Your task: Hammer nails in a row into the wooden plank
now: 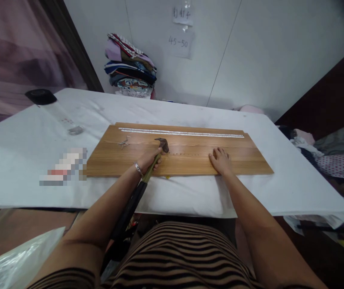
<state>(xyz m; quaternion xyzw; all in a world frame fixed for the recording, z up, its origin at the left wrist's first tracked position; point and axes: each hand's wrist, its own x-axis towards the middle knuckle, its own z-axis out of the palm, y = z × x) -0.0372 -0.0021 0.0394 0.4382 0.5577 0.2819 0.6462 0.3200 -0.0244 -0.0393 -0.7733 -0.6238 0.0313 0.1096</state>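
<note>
My left hand (153, 159) is wrapped round the shaft of a claw hammer (162, 144), close below its head. The hammer's head rests on or just over a wooden board (238, 154), and its dark grip slants back toward my body. Flat on the board, to the right, lies my right hand (220, 159) with its fingers spread and nothing in it. Between the two hands runs a row of small dark marks (184, 154), holes or nail heads, I cannot tell which. A few loose nails (124, 143) lie on the board's left part.
Two white measuring strips (181, 133) run along the board's far side. On the white-covered table (172, 196), a clear bottle with a black cap (41, 96) lies at the left, near a blurred-out item (66, 164). Folded clothes (131, 68) are stacked by the wall.
</note>
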